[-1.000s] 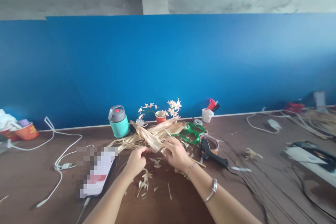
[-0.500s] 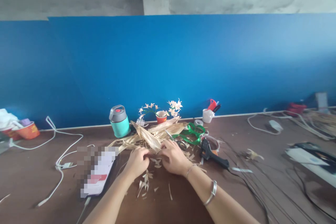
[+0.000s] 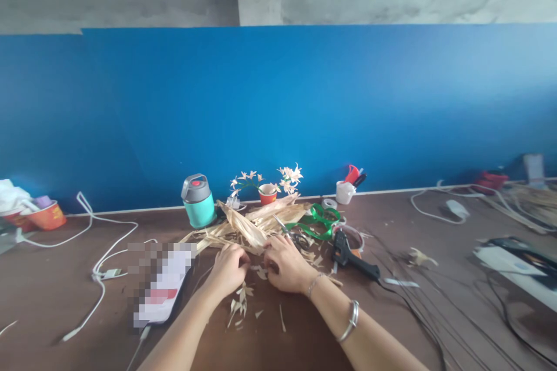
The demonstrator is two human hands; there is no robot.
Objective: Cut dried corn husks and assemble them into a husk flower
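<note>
My left hand (image 3: 229, 268) and my right hand (image 3: 285, 262) rest close together on the brown table (image 3: 304, 336), at the near edge of a pile of dried corn husks (image 3: 252, 223). The fingers of both hands are curled and pinched on a small husk piece (image 3: 261, 272) between them. Husk scraps (image 3: 240, 299) lie just below my hands. Scissors (image 3: 290, 231) lie on the husks just beyond my right hand. A bracelet and a bangle show on my right wrist.
A black glue gun (image 3: 350, 254) lies right of my hands, its cable trailing right. Green ribbon (image 3: 318, 220), a teal flask (image 3: 198, 200), a small cup of husk flowers (image 3: 266, 188) and a white pen cup (image 3: 344, 189) stand behind. A phone (image 3: 162, 287) and white cables (image 3: 102, 255) lie left.
My right hand has drawn back from the scissors on the husk pile toward my left hand. Both hands now meet lower on the table on a small husk piece.
</note>
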